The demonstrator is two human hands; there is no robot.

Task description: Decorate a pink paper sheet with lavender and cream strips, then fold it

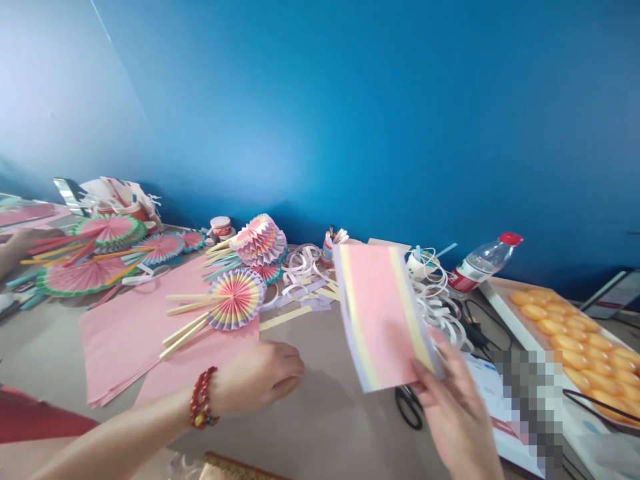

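My right hand (pixel 445 400) pinches a striped paper sheet (pixel 383 313) by its lower right corner and holds it raised above the table. The sheet is pink in the middle, with yellow and lavender bands along its sides. My left hand (pixel 273 373), with a red bead bracelet (pixel 203 398) at the wrist, hovers over the table with its fingers curled in; no object shows in it. Beside it, a small pleated paper fan (pixel 236 300) with cream sticks lies on large pink paper sheets (pixel 120 333). Black-handled scissors (pixel 410 408) lie partly hidden below the striped sheet.
More pleated fans (pixel 260 240) are stacked behind; green-edged fans (pixel 87 275) lie left, near another person's hand (pixel 20 250). Paper strips (pixel 305 267) and a white cable (pixel 433 273) lie along the blue wall. At right are a tilted bottle (pixel 485 263) and an orange bumpy pad (pixel 575 333).
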